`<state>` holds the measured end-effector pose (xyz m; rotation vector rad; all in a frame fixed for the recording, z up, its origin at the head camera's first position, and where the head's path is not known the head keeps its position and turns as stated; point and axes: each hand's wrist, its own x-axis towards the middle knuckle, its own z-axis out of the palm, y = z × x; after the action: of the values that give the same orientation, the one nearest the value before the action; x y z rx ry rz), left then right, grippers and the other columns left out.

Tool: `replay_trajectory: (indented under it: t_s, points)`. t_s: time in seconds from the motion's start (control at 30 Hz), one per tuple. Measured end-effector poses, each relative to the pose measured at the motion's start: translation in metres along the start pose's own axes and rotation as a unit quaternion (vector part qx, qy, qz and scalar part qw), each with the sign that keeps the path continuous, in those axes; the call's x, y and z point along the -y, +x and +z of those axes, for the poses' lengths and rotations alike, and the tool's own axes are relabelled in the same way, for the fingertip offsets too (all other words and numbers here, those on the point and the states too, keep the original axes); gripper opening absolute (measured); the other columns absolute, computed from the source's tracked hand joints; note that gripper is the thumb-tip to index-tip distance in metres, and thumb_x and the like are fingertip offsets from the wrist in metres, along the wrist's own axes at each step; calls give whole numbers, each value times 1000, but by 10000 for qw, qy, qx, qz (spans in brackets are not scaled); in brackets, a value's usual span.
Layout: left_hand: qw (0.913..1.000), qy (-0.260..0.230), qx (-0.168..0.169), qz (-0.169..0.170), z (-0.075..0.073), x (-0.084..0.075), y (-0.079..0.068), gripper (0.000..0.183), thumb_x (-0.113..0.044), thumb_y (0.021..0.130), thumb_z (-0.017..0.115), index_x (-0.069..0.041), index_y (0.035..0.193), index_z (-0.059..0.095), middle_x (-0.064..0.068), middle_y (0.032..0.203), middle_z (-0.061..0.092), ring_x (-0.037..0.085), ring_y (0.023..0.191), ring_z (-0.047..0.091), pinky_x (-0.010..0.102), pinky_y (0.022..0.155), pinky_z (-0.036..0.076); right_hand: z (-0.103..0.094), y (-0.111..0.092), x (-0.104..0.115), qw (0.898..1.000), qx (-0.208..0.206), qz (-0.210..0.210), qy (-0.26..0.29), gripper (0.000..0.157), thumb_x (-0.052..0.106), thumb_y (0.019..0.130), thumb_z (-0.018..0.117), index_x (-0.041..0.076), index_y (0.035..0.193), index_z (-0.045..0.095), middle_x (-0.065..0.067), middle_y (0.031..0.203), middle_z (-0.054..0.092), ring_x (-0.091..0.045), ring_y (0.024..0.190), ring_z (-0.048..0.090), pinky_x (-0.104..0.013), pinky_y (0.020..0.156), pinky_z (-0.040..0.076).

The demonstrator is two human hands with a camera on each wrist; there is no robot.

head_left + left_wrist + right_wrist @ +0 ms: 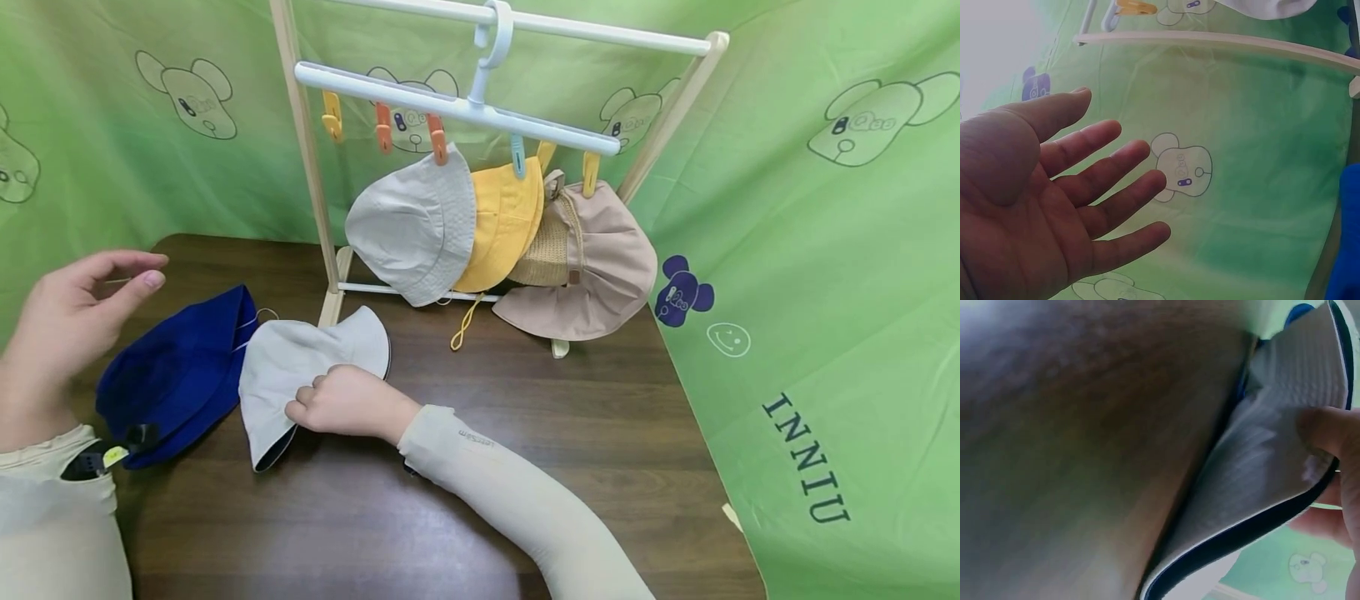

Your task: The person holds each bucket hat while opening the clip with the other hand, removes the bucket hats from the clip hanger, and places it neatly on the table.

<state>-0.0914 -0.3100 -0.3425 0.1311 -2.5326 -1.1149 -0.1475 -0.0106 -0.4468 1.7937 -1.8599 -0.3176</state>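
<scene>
In the head view my right hand [351, 402] grips the brim of a pale grey bucket hat [281, 354] on the table. The right wrist view shows the thumb [1325, 428] on the outer face of the brim and other fingers behind its dark lining. My left hand [75, 321] hovers at the left, above a navy blue hat [176, 367]. In the left wrist view its fingers [1129, 200] are spread and slightly bent, the palm holding nothing. The blue hat lies beside the grey one, close against it.
A wooden rack [303, 150] bears a white hanger [450, 104] with coloured clips [332, 117]. A light grey hat [412, 225], a yellow hat [498, 221] and a dusty-pink hat [607, 258] hang there. Green printed cloth [817, 275] surrounds the brown table [570, 442].
</scene>
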Motion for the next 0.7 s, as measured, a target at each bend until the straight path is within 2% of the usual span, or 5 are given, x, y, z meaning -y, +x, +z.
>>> replay_trajectory:
  t_s: [0.17, 0.37, 0.5, 0.7]
  points:
    - [9999, 55, 52, -82, 5, 1, 2, 37, -36, 104, 61, -18, 135, 67, -32, 111, 60, -17, 95, 53, 3, 74, 38, 5, 7, 2, 9992, -213, -324, -84, 33, 7, 103, 36, 25, 88, 60, 11, 77, 61, -8, 69, 62, -25, 57, 48]
    - [9999, 44, 6, -113, 7, -3, 2, 37, -35, 104, 61, -16, 135, 67, -32, 111, 59, -18, 95, 52, 3, 74, 38, 8, 19, 4, 9935, -496, -990, -256, 41, 7, 107, 26, 24, 92, 60, 11, 83, 62, -8, 75, 64, -25, 63, 51]
    - [9999, 41, 91, 49, 10, -4, 1, 37, -34, 104, 61, -12, 134, 66, -35, 107, 57, -19, 94, 53, 1, 74, 39, 3, 23, 6, 9942, -43, -1070, -119, 37, 7, 106, 30, 25, 98, 62, 12, 88, 65, -8, 76, 65, -26, 63, 51]
    - [9994, 97, 264, 198, 14, -6, 2, 36, -33, 104, 62, -14, 134, 66, -34, 106, 58, -18, 92, 55, 2, 72, 41, -9, 21, 7, 9919, 1021, -567, 493, 25, 12, 103, 44, 26, 105, 65, 12, 95, 68, -6, 69, 64, -30, 61, 53]
